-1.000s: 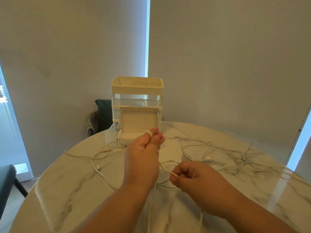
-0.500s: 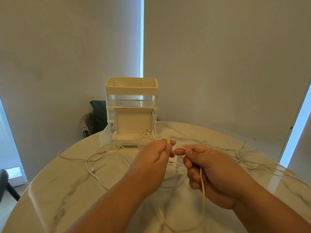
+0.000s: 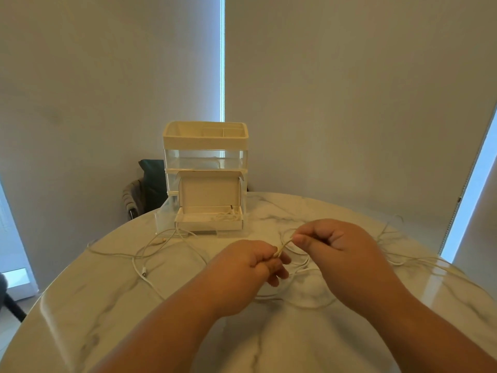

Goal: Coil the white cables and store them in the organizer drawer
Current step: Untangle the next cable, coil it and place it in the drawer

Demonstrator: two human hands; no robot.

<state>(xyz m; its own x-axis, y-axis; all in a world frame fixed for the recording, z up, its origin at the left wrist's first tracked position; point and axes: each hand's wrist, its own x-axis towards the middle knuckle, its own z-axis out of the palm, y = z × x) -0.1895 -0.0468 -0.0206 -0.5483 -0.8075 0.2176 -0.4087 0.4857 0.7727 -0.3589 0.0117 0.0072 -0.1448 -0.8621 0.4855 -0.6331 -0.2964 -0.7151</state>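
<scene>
i see a thin white cable (image 3: 284, 246), its short stretch between my hands drawn taut. my left grip (image 3: 242, 270) is clenched round the near end of that stretch and my right grip (image 3: 336, 246) pinches the far end. the stretch slants from near left to far right above the marble tabletop (image 3: 80, 305), in front of the open organizer drawer (image 3: 209, 226). its slack loops lie beneath my hands.

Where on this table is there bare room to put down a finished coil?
Bare marble: the near-left patch bordered by the table rim, the left cable tangle and the left hand and arm; also the strip between both arms. Crowded: loose cables at right, loops of the held cable under the right hand, and before the drawer.
</scene>
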